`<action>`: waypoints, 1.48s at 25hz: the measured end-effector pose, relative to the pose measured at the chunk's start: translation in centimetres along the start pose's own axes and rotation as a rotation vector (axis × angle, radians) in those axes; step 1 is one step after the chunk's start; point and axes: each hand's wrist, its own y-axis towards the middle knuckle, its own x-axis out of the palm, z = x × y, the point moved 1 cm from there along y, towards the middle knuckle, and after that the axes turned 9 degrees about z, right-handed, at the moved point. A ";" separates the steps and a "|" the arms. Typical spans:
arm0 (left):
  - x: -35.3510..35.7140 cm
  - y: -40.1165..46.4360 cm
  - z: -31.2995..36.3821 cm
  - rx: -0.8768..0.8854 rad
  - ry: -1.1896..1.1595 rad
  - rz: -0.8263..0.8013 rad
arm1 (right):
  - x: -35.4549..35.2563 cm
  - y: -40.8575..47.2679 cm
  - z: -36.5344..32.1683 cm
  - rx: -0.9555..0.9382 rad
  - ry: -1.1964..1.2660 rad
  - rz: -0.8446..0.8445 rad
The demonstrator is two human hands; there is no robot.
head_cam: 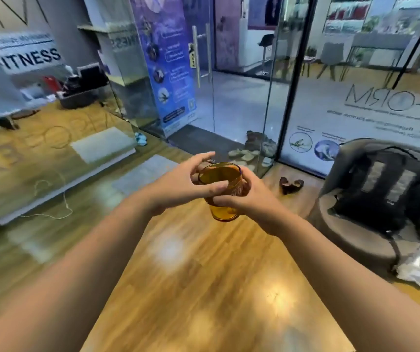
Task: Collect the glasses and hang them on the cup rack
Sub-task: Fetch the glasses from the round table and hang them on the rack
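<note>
An amber glass (pixel 223 181) is upright, held above the far end of the wooden table (pixel 204 275). My right hand (pixel 244 196) grips it from the right, fingers curled round its side. My left hand (pixel 186 181) comes in from the left, its thumb across the front of the glass and its fingers reaching over the rim at the back. No cup rack shows in this view.
A dark round armchair (pixel 351 224) with a black backpack (pixel 386 189) stands to the right of the table. A glass wall and door (pixel 204 72) lie ahead, with shoes (pixel 291 185) on the floor. White cloth (pixel 418 269) lies at the right edge.
</note>
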 end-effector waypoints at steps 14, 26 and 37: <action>-20.7 -7.5 -5.8 -0.283 -0.004 0.768 | 19.5 21.6 -9.9 -0.168 0.122 -0.637; -26.4 -32.9 -6.8 -0.535 0.157 1.399 | 46.4 11.7 -16.4 -0.289 0.243 -1.180; -26.6 -63.6 -6.8 -0.725 0.155 1.786 | 68.4 -12.8 -21.7 -0.300 0.307 -1.500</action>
